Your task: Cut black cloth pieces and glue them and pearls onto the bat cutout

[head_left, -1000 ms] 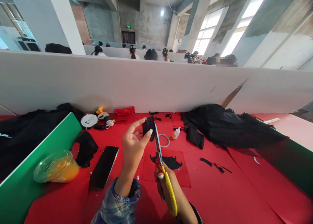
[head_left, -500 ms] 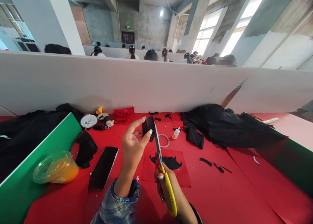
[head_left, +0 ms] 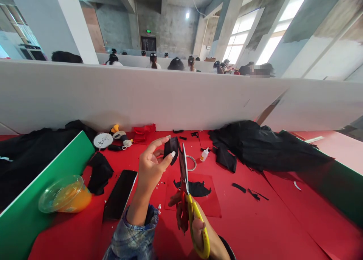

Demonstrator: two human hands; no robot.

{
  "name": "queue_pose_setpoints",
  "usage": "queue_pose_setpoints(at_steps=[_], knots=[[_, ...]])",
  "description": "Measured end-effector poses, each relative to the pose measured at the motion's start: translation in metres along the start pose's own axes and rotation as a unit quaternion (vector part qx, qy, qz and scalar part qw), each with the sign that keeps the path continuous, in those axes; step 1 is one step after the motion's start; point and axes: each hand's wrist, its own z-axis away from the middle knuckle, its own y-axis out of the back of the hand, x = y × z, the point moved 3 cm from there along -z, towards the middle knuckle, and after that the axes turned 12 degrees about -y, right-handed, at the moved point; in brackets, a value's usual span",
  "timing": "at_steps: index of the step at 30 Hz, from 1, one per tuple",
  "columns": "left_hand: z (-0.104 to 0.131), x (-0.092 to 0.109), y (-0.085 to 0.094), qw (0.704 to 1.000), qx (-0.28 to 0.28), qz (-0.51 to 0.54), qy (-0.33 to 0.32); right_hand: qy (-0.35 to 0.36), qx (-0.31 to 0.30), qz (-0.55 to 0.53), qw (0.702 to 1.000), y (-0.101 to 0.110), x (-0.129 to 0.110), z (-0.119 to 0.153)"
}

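Between thumb and fingers, my left hand pinches a small folded piece of black fabric, held up above the table. My right hand grips scissors with a red and a yellow handle. Their blades point upward and are slightly apart, just right of the fabric. Beneath them a red square sheet lies on the table with a jagged black cutout on it. Past the blades lies a pale ring, and a small white glue bottle is to its right.
A phone and a clear cup with orange contents are on the left, beside a green divider. Black fabric is heaped at the right back. Black scraps lie to the right. A white partition closes off the far side.
The scissor blades have opened, and the right hand's fingers have spread with the handles. My left hand and the black fabric have shifted slightly left, away from the blades.
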Motion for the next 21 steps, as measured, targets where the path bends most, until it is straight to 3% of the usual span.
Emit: queue_pose_setpoints(at_steps=[4,11,14,21], knots=[[0.001,0.000,-0.002,1.000,-0.006,-0.005,0.003,-0.004,0.018,0.017,1.000,0.001,-0.001,0.003],[0.001,0.000,0.002,0.997,0.064,-0.035,-0.019,-0.023,0.010,0.083,0.996,0.003,0.003,0.022],[0.001,-0.001,0.002,0.998,0.050,-0.035,-0.020,-0.018,-0.005,0.096,0.995,0.002,0.002,0.027],[0.002,0.004,-0.003,0.999,0.005,-0.043,-0.022,-0.028,0.030,0.093,0.995,0.003,-0.008,0.023]])
